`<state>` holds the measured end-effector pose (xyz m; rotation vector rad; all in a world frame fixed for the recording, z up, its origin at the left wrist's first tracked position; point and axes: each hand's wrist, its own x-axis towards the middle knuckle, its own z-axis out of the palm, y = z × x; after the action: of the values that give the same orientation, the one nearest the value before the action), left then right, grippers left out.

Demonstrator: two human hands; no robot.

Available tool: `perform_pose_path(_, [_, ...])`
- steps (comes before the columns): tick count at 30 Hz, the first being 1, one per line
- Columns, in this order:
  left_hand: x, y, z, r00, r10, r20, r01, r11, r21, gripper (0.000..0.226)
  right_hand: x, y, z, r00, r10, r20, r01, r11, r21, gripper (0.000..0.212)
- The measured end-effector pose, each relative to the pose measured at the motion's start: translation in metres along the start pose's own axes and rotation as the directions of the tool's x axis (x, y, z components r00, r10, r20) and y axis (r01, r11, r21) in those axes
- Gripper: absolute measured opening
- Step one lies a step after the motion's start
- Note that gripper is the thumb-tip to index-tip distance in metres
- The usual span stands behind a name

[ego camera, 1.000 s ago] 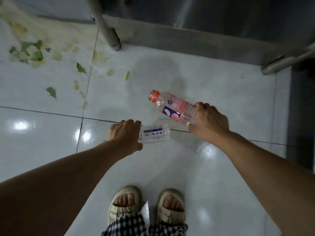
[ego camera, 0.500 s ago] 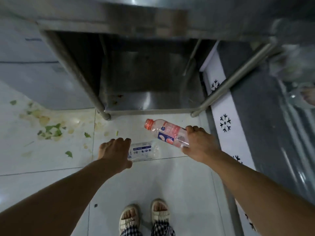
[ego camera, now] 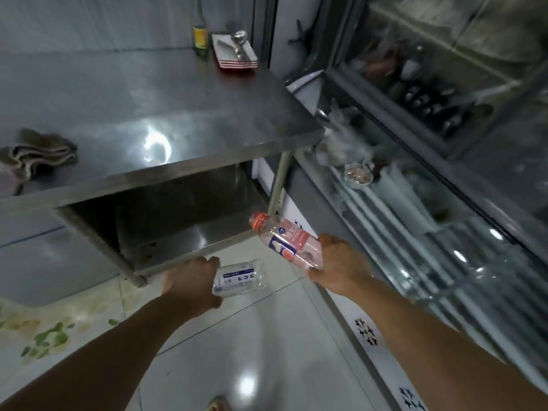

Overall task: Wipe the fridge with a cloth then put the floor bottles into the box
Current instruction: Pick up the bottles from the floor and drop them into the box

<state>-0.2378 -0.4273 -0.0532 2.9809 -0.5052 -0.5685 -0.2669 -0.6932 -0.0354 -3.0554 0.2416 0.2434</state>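
Your left hand (ego camera: 189, 284), at lower centre of the frame, grips a clear bottle (ego camera: 240, 278) with a blue-and-white label; the bottle lies on its side in your grasp, its free end pointing right. Your right hand (ego camera: 341, 262), just right of centre, is wrapped round the base of a pink bottle (ego camera: 286, 240) with an orange cap, which tilts up and to the left, cap end highest. The two bottles are near each other but apart, both held above the white tiled floor (ego camera: 237, 336).

Across the upper left stretches the steel desk (ego camera: 133, 108), with an open lower shelf beneath it. A crumpled cloth (ego camera: 38, 152) rests on the desk at the left edge of the frame. At the desk's far end, top centre, stand a dark bottle with a yellow label (ego camera: 200, 37) and, just right of it, a stack of red-and-white trays (ego camera: 234, 53).

The glass-fronted fridge (ego camera: 444, 143) fills the right side, its contents blurred. Green leaf scraps (ego camera: 47, 339) and stains lie on the floor at lower left.
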Motion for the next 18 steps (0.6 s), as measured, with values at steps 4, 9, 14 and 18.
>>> perform_pose_path(4, [-0.031, 0.042, -0.016, 0.996, 0.086, -0.039, -0.083, 0.993, 0.079, 0.048, -0.052, 0.039, -0.033, 0.997, 0.073, -0.032, -0.073, 0.997, -0.002, 0.054])
perform_pose_path(9, [-0.085, 0.091, -0.023, 0.984, 0.160, -0.084, -0.144, 0.975, 0.167, 0.058, -0.130, 0.076, -0.058, 0.988, 0.122, -0.093, -0.123, 0.992, 0.001, 0.057])
perform_pose_path(14, [-0.140, 0.134, -0.027, 0.964, 0.250, -0.091, -0.229, 0.953, 0.200, 0.061, -0.213, 0.102, -0.075, 0.976, 0.200, -0.088, -0.199, 0.980, 0.021, 0.061])
perform_pose_path(18, [-0.174, 0.163, -0.034, 0.937, 0.340, -0.082, -0.313, 0.919, 0.239, 0.056, -0.272, 0.118, -0.087, 0.950, 0.296, -0.102, -0.293, 0.955, 0.045, 0.059])
